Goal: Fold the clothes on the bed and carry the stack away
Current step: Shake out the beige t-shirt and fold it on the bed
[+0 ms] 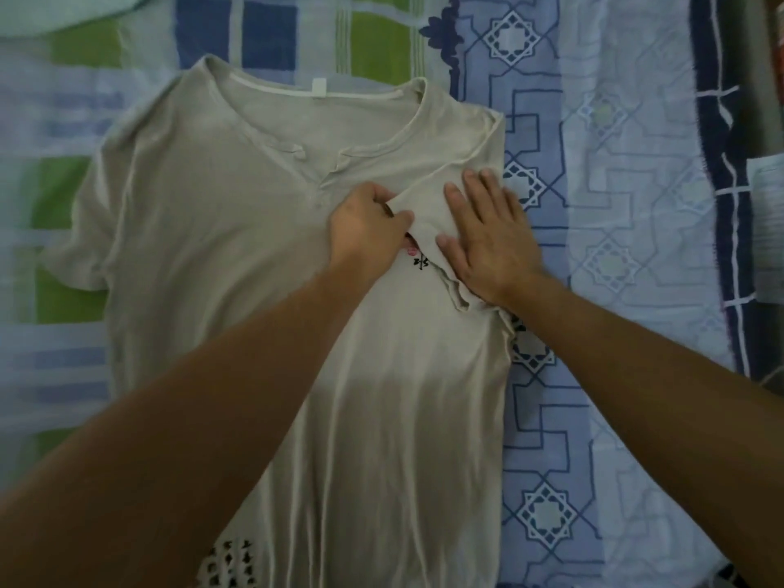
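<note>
A beige short-sleeved shirt (220,231) lies flat, front up, on the bed, collar at the far end. Its right sleeve (428,205) is folded inward over the chest, partly covering a small dark print. My left hand (367,224) pinches the sleeve's end at the middle of the chest. Flat on the folded sleeve by the shirt's right edge, my right hand (483,239) presses down with straight fingers. The left sleeve (80,244) lies spread out to the left.
The bed carries a blue patterned sheet (615,269) on the right and a green, blue and white checked cloth (263,31) at the far left. A pale folded item (770,222) lies at the right edge. A white cloth (63,10) shows top left.
</note>
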`<action>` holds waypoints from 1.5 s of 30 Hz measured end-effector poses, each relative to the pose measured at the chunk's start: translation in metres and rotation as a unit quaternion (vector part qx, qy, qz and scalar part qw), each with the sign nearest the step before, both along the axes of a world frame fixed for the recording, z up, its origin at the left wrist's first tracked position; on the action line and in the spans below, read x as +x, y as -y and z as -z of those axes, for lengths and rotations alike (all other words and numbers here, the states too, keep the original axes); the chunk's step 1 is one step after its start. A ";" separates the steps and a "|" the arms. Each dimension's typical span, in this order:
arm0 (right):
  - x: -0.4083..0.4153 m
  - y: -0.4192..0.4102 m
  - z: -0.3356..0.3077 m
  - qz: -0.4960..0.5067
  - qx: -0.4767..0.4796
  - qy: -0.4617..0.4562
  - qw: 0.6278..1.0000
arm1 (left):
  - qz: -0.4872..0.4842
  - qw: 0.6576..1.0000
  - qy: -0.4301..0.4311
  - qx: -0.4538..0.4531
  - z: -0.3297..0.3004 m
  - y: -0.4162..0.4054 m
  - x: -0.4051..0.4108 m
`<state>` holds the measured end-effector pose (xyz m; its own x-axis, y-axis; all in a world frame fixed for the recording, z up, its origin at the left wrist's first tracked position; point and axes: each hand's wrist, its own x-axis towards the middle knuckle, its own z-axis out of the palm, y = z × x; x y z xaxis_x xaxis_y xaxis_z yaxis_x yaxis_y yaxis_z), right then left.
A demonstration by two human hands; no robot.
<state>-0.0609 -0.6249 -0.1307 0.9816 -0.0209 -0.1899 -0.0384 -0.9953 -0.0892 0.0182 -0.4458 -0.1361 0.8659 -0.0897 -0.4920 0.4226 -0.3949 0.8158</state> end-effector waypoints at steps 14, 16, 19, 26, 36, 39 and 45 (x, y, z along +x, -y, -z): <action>0.027 -0.098 -0.032 0.019 0.077 0.097 0.992 | -0.104 0.946 0.125 0.281 -0.055 -0.284 0.042; 0.055 -0.145 -0.042 0.019 0.135 0.078 0.988 | -0.106 0.956 0.012 0.275 -0.051 -0.314 0.068; 0.095 -0.220 -0.045 0.046 0.255 0.009 0.966 | -0.042 0.972 -0.062 0.223 -0.049 -0.327 0.092; 0.152 -0.322 -0.038 0.253 0.465 -0.040 0.847 | 0.007 0.996 -0.080 0.050 -0.053 -0.337 0.107; 0.145 -0.334 -0.019 0.115 0.311 -0.005 0.943 | 0.081 0.981 -0.099 0.146 -0.035 -0.421 0.128; 0.149 -0.342 -0.020 0.054 0.287 -0.005 0.956 | 0.009 0.992 -0.032 0.126 -0.028 -0.425 0.122; 0.137 -0.350 -0.019 0.002 0.233 0.009 0.972 | -0.174 0.974 -0.089 -0.116 -0.029 -0.412 0.095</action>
<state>0.0757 -0.2747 -0.1112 0.9850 0.0600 -0.1619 -0.0357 -0.8468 -0.5308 0.1133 -0.0336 -0.1073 0.7667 0.0681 -0.6384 0.6407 -0.0165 0.7676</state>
